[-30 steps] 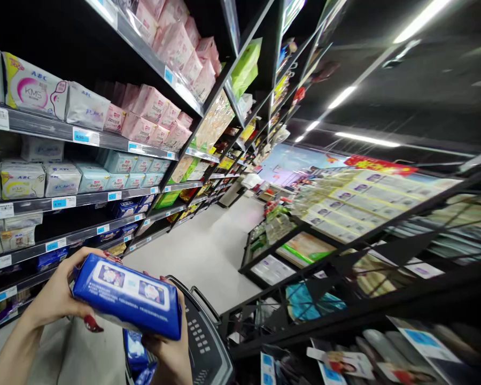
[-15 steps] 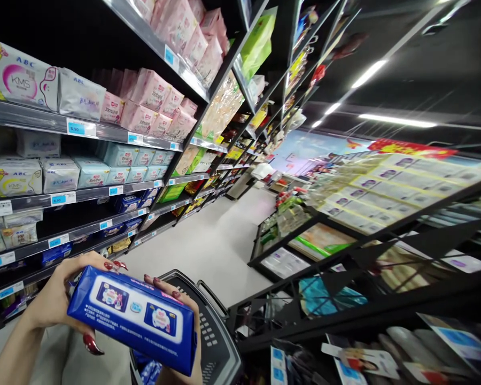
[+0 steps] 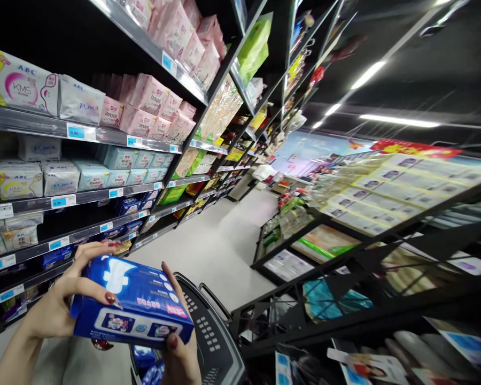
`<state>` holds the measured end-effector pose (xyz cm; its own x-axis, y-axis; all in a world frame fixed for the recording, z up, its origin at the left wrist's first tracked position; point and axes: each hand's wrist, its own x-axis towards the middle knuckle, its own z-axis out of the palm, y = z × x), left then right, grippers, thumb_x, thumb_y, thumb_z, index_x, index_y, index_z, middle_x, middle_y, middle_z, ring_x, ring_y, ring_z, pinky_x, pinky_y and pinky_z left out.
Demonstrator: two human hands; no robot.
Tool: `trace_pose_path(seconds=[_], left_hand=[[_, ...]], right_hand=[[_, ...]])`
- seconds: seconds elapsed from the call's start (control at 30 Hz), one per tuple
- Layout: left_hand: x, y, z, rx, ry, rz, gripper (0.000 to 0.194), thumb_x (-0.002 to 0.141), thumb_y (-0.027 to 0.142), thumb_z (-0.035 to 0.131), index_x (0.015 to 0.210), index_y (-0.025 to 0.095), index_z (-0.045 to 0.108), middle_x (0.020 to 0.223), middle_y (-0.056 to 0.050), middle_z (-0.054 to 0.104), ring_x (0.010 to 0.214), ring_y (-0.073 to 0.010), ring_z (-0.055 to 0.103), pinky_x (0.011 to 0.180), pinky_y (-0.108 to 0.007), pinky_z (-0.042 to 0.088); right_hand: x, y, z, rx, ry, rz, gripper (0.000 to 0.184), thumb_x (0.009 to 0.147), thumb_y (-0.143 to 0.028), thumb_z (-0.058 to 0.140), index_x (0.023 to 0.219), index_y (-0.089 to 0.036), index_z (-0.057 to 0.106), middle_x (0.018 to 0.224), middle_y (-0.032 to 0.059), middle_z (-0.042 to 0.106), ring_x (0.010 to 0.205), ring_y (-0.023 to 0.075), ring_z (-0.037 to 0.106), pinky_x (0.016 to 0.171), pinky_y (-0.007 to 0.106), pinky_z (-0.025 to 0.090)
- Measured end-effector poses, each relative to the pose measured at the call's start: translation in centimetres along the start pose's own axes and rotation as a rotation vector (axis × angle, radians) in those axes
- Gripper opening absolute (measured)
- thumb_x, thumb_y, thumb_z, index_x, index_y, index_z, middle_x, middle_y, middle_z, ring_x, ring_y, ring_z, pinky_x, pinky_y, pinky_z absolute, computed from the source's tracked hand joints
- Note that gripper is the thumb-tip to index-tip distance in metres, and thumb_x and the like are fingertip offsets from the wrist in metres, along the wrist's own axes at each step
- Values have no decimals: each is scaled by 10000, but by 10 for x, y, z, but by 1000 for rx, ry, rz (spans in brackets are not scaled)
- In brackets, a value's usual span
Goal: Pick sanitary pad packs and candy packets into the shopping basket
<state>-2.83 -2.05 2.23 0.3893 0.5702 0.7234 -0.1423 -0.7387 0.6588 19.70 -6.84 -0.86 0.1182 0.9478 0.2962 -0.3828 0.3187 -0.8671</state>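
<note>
1. Blue wrapping catches our eye first: the blue pack (image 3: 132, 289) is held up off the shelves, seemingly above the near left edge of the cart (image 3: 212, 334).
2. It has just tipped over in our grasp. Half a second ago the narrow side panel faced us; now the broad printed face shows too, and we judge it can be looked over.
3. Our left hand (image 3: 56, 307) grips the left end, one finger now across the broad face.
4. Our right hand (image 3: 183, 357) clasps the right end, thumb on the side panel's right corner.
5. Below, more blue packs (image 3: 144, 355) lie inside the cart.
6. Farther off, pale blue packs (image 3: 123, 159) line a shelf's front edge, unchanged.
</note>
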Motion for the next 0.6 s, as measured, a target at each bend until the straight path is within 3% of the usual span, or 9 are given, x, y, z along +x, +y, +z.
trace_pose_path(seconds=[0.1, 0.2, 0.37, 0.53, 0.6], left_hand=[[-4, -1, -3, -84, -72, -155, 814, 664, 547, 827, 1386, 473, 457, 1663, -13, 101, 1490, -441, 124, 1135, -643, 229], [-5, -4, -2, -165, -34, -276, 1119, 585, 667, 810, 1521, 430, 245, 1658, -72, 104, 1497, -459, 72, 1168, -645, 139], [-8, -8, 0, -313, -33, -373, 1185, 548, 497, 883, 1528, 350, 234, 1566, -138, 328, 1401, -448, 357, 1115, -537, 354], [-15, -8, -1, -390, 0, -298, 1099, 499, 423, 917, 1452, 341, 376, 1432, -115, 493, 1343, -421, 451, 1090, -476, 403], [-12, -6, 0, -406, 5, -300, 1046, 523, 440, 911, 1437, 342, 410, 1424, -110, 506, 1340, -405, 462, 1091, -456, 406]], right_hand=[[1, -3, 5, -64, -9, -183, 959, 614, -559, 836, 1453, -284, 461, 1327, 125, 602, 1200, 385, 588, 968, 485, 524], [-2, -9, 11, -140, 11, -327, 940, 601, -538, 855, 1433, -310, 483, 1360, 87, 578, 1205, 331, 593, 978, 406, 530], [-6, -7, 15, -142, 21, -400, 987, 564, -565, 874, 1433, -312, 480, 1329, 76, 621, 1206, 301, 613, 980, 362, 538], [-7, -4, 4, -89, 178, -302, 460, 750, -400, 815, 1177, -461, 655, 1113, -32, 732, 1060, 231, 697, 924, 369, 573], [-9, -8, 5, -73, 243, -247, 352, 790, -388, 781, 1119, -460, 680, 1084, -30, 733, 1044, 239, 699, 933, 397, 565]])
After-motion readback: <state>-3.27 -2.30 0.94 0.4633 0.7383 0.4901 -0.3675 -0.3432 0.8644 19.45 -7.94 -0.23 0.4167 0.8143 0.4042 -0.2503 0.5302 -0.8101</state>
